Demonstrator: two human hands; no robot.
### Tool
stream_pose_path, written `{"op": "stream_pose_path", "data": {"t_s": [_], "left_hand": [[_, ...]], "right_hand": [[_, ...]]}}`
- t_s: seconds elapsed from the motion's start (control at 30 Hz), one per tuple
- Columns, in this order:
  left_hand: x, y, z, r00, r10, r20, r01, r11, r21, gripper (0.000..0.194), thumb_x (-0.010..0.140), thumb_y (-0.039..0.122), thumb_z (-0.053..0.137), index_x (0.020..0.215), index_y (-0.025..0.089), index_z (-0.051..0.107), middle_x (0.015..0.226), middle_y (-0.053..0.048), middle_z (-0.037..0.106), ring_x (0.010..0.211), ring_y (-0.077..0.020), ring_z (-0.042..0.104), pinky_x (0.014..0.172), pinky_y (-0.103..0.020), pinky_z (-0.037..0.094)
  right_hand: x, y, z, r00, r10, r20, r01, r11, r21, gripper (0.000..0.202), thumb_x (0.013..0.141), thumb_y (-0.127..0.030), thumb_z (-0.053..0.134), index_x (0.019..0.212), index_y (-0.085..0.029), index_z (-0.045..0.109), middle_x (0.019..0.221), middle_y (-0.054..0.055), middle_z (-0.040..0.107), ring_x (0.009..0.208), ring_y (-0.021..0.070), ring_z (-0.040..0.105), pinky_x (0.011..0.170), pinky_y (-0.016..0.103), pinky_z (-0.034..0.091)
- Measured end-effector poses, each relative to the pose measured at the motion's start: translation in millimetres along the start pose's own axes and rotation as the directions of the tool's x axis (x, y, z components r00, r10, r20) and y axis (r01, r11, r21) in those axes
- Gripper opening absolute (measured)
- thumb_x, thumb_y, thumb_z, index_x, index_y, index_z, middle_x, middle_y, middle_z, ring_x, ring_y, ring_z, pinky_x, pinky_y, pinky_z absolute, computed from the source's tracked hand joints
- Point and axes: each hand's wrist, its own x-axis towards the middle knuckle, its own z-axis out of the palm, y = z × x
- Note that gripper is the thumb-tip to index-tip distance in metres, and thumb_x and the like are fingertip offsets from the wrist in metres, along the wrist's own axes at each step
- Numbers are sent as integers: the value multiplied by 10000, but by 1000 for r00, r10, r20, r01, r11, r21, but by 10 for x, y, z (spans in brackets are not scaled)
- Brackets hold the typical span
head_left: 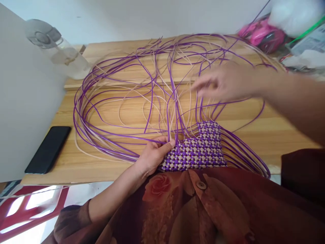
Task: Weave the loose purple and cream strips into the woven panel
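A woven panel point(203, 149) in purple and beige checks lies at the table's front edge, against my shirt. Its left end is pinched between the thumb and fingers of my left hand point(154, 154). Long purple and beige strands point(109, 74) run out from the panel and loop widely over the table to the left, back and right. Above the strands, right of the middle, my right hand point(218, 83) is blurred by motion, its fingers pointing left. Whether it holds a strand cannot be made out.
On the wooden table point(274, 127), a black phone point(48, 149) lies at the left edge. A clear bottle point(63, 54) stands at the back left, by the wall. Pink items point(264, 34) and plastic bags point(297, 17) are at the back right.
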Motion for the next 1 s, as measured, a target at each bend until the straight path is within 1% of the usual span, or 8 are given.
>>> {"op": "stream_pose_path", "data": {"t_s": [0.1,0.23,0.33,0.4,0.53,0.73,0.87,1.0], "left_hand": [[12,-6,-14,1000,17,3,-17,1000,8,282,737,386,764,850,138,691,732,-22,638,652,-115,541,648,-234,402],[2,27,-27,997,82,-9,-80,983,168,273,767,402,727,854,146,690,757,-25,646,678,-132,534,651,-242,390],[-23,71,-29,982,191,-6,-175,911,372,260,793,406,692,816,147,692,764,-30,640,710,-147,518,657,-246,379],[-38,93,-27,973,231,-1,-210,889,408,259,795,406,685,795,147,693,752,-27,628,711,-149,507,660,-247,375],[-50,99,-28,987,160,-17,-145,933,330,256,754,402,725,773,150,683,699,-6,597,644,-127,472,626,-243,350],[-34,52,-19,999,-42,-29,41,999,-35,226,693,338,774,710,145,659,678,-10,611,617,-118,506,632,-246,369],[-34,49,3,999,-50,-9,50,998,-40,262,702,375,781,750,142,671,707,-18,629,611,-111,513,613,-240,365],[-40,75,-4,999,27,37,-28,999,39,271,716,391,776,794,148,687,764,-17,646,665,-118,531,647,-243,375]], "right_hand": [[-34,-262,505,941,-194,277,179,981,78,145,822,-226,668,949,-187,725,898,11,706,857,146,609,826,308,425],[-117,-322,914,938,-132,321,18,942,334,114,828,-258,643,864,-153,667,727,-14,617,660,94,529,634,229,389],[-146,-252,957,929,-26,370,-134,906,401,161,853,-304,609,840,-145,628,661,-35,534,586,78,455,555,216,344],[-149,-226,958,909,-6,416,-183,893,412,185,867,-318,587,853,-138,627,678,-28,537,607,82,462,567,220,351],[-147,-235,990,889,-17,457,-225,854,469,183,850,-308,594,875,-130,626,683,-29,525,615,80,453,571,220,352],[-151,-332,973,860,99,500,-350,829,437,104,793,-234,590,831,-140,616,645,-47,502,571,69,426,528,210,320],[-146,-401,927,853,147,500,-356,865,353,110,785,-240,592,834,-150,635,617,-52,506,540,69,420,504,211,313],[-163,-424,937,862,157,481,-347,875,336,137,781,-263,609,842,-146,644,621,-43,528,540,72,429,510,216,314]]}}
